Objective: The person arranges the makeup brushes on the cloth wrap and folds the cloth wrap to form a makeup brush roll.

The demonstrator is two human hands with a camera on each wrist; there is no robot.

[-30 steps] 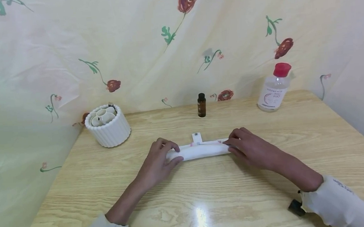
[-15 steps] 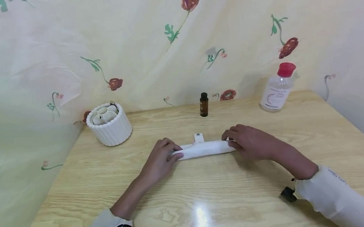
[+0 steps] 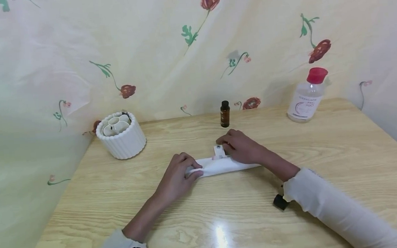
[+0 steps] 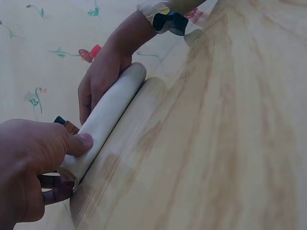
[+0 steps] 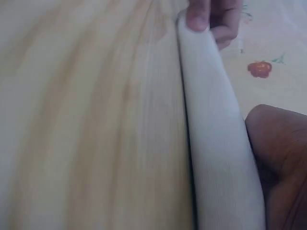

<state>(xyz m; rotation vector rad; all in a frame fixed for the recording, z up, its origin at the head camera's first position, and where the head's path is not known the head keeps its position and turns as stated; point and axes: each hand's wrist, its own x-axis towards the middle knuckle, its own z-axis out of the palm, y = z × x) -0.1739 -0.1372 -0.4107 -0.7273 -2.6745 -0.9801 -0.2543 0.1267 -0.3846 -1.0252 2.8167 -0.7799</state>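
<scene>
A white roll (image 3: 218,166) of soft, flat material lies crosswise on the wooden table, a short white snap tab (image 3: 218,151) with a metal stud sticking out from its far side. My left hand (image 3: 179,174) pinches the roll's left end, thumb on the near side; in the left wrist view that thumb (image 4: 81,143) presses on top. Over the right half of the roll reaches my right hand (image 3: 242,148), its bent fingers at the tab. Whether they grip the tab is hidden. In the right wrist view the roll (image 5: 216,129) runs alongside this hand.
Behind the roll stands a small brown bottle (image 3: 225,114) with a black cap. A clear bottle (image 3: 304,100) with a red cap is at the back right. At the back left sits a white ribbed pot (image 3: 122,140) with round compartments. A flowered cloth (image 3: 153,47) hangs behind the table.
My right hand has left the roll's right end and moved left to the snap tab. The roll's loose edge has been turned over. The left hand keeps its hold on the left end.
</scene>
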